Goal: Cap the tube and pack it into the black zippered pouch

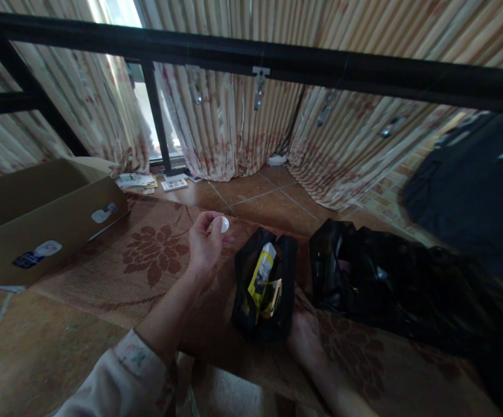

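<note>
My left hand (206, 243) is raised over the cloth, thumb and fingers pinching a small round white disc (225, 225). My right hand (305, 339) rests against the right side of a small black pouch (241, 295), its fingers partly hidden behind the pouch wall. The pouch stands with its top gaping. Inside it lean a yellow and white tube-like pack (262, 272) and a smaller yellow item (273, 301) with a pale edge, whose kind I cannot make out.
A patterned brown cloth (156, 255) covers the surface. An open cardboard box (73, 231) stands at left, a large black bag (390, 289) at right. Papers (136, 181) lie on the floor near the curtains (229, 127). A dark bar (217, 58) crosses above.
</note>
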`<action>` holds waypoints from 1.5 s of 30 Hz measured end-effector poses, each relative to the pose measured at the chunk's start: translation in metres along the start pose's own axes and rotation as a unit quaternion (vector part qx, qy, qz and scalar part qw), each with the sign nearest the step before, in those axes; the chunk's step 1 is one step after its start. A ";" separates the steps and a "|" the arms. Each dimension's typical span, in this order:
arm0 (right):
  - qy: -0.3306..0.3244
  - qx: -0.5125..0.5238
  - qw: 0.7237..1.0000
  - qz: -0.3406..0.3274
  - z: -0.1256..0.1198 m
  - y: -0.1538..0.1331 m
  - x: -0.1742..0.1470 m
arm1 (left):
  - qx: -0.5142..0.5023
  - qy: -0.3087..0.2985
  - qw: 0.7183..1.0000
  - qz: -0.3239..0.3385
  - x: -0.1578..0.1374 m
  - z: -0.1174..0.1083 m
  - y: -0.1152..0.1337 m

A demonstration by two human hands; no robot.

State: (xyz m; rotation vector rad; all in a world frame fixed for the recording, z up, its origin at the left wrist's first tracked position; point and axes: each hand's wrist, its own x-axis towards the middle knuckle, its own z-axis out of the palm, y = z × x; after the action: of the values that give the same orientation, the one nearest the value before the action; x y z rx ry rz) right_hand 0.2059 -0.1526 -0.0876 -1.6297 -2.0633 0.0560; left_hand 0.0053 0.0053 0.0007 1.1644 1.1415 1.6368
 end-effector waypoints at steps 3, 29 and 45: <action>0.008 0.000 1.000 -0.005 0.001 0.002 0.000 | 0.004 0.002 1.000 0.001 0.000 0.000 0.000; 0.003 0.017 1.000 0.011 0.000 0.001 0.000 | 0.012 -0.009 1.000 -0.017 -0.002 0.000 0.005; -0.007 0.000 1.000 0.000 0.001 0.000 -0.002 | 0.014 -0.003 1.000 -0.020 -0.002 -0.001 0.004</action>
State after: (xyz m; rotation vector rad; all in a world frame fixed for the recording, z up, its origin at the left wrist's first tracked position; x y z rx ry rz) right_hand 0.2060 -0.1536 -0.0893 -1.6330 -2.0753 0.0679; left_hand 0.0044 0.0027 0.0036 1.1580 1.1801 1.5904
